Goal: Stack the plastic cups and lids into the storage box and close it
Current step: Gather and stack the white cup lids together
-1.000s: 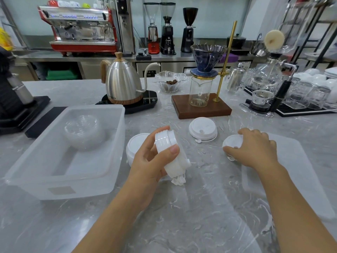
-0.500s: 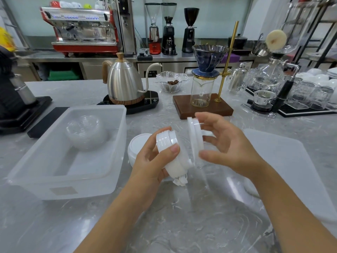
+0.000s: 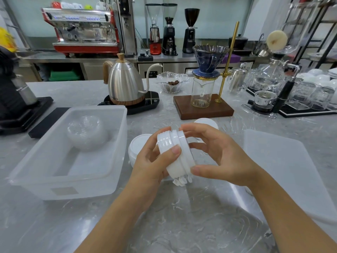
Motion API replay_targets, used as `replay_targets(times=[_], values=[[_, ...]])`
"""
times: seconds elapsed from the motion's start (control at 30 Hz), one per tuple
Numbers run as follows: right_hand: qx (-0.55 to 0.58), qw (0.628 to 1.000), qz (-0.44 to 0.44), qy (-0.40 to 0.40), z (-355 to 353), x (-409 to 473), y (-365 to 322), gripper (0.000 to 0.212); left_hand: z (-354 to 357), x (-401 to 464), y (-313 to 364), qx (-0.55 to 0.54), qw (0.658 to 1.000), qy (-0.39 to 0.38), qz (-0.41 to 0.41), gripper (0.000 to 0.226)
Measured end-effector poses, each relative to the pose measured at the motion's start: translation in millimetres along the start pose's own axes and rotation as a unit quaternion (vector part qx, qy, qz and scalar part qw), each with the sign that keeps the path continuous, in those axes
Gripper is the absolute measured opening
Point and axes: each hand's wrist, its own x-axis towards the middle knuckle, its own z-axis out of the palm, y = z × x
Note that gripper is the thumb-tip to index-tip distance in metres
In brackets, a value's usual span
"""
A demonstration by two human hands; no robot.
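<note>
Head view: both hands raised over grey marble bench [image 3: 182,225]. Left hand [image 3: 155,161] grips stack of white lids [image 3: 176,154], thumb across its side, stack tilted. Right hand [image 3: 218,156] pinches stack's outer lid, thumb at lower edge, fingers at upper edge. Open clear box [image 3: 69,172] at left, touching bench, holds stack of clear dome lids [image 3: 85,132]. White lid pile [image 3: 136,147] just beside box. Box cover [image 3: 291,170] lies flat at right. Kettle [image 3: 125,84] behind.
</note>
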Motion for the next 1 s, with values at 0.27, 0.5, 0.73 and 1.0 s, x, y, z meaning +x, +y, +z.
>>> replay_targets(times=[0.27, 0.5, 0.73, 1.0], values=[[0.009, 1.0, 0.006, 0.005, 1.2, 0.2, -0.2, 0.076, -1.8, 1.4, -1.0, 0.011, 1.0, -0.008, 0.0, 0.076], [0.016, 1.0, 0.009, 0.001, 2.7, 0.0, -1.9, 0.072, -2.9, 0.8, -0.7, 0.015, 1.0, -0.015, 0.0, 0.077], [0.001, 1.0, 0.015, 0.007, 5.9, -0.4, -3.4, 0.071, -1.9, 0.2, -2.8, 0.023, 1.0, -0.006, 0.008, 0.075], [0.004, 1.0, 0.008, -0.001, 7.0, -0.6, -4.2, 0.073, -2.4, -0.9, -0.5, 0.021, 1.0, -0.004, 0.008, 0.068]])
